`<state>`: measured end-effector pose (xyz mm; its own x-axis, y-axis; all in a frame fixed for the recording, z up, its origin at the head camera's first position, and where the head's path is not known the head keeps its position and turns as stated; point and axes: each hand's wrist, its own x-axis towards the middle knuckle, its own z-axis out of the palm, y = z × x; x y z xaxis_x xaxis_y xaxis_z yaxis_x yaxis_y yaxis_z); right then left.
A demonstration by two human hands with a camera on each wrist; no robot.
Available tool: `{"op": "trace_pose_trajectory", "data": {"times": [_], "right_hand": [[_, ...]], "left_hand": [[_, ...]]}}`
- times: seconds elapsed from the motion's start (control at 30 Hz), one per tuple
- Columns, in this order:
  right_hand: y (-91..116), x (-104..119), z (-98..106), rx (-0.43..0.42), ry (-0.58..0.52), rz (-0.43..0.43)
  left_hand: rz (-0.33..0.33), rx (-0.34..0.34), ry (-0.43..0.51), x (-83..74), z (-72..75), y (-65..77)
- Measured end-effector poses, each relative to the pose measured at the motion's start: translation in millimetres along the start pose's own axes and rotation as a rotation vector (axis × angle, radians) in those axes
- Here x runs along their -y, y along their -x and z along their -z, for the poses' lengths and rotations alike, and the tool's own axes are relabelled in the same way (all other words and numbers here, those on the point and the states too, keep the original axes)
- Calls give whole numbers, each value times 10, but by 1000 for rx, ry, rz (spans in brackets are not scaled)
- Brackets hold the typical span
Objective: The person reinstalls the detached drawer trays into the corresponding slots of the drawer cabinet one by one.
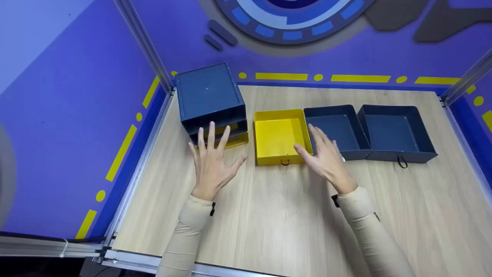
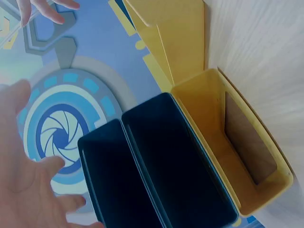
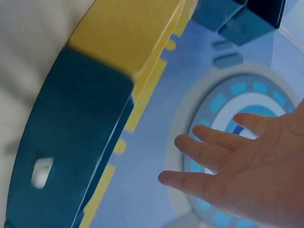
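Observation:
My left hand (image 1: 213, 165) is spread, palm toward the front of a small drawer cabinet (image 1: 209, 92), and grips nothing. The cabinet has a dark blue top and, in the left wrist view, two dark slots (image 2: 175, 156) beside a yellow slot (image 2: 204, 99) with an opening in one wall. My right hand (image 1: 326, 161), fingers extended, hovers over the border between a yellow drawer (image 1: 276, 132) and a dark blue drawer (image 1: 340, 129). In the right wrist view the same hand (image 3: 256, 166) holds nothing and appears apart from the drawers. The yellow drawer has a black loop pull (image 1: 285, 162).
A second dark blue drawer (image 1: 396, 130) stands at the right end of the row, with a black loop (image 1: 402, 162) on its front. Purple-blue panels (image 1: 115, 96) enclose the wooden table (image 1: 269, 231) at the back and sides. A metal rail (image 1: 134, 256) runs along the front edge.

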<state>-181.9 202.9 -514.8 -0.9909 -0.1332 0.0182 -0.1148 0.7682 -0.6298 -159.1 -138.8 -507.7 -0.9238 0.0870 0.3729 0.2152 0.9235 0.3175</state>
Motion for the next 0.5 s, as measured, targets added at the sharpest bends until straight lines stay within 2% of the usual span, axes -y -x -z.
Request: {"op": "trace_pose_trajectory", "data": {"times": [0.23, 0.5], "right_hand": [[-228, 289, -251, 12, -113, 62], [-536, 592, -408, 106, -254, 73]], "left_hand": [[90, -104, 41, 165, 10, 4], [142, -187, 96, 342, 68, -20]]}}
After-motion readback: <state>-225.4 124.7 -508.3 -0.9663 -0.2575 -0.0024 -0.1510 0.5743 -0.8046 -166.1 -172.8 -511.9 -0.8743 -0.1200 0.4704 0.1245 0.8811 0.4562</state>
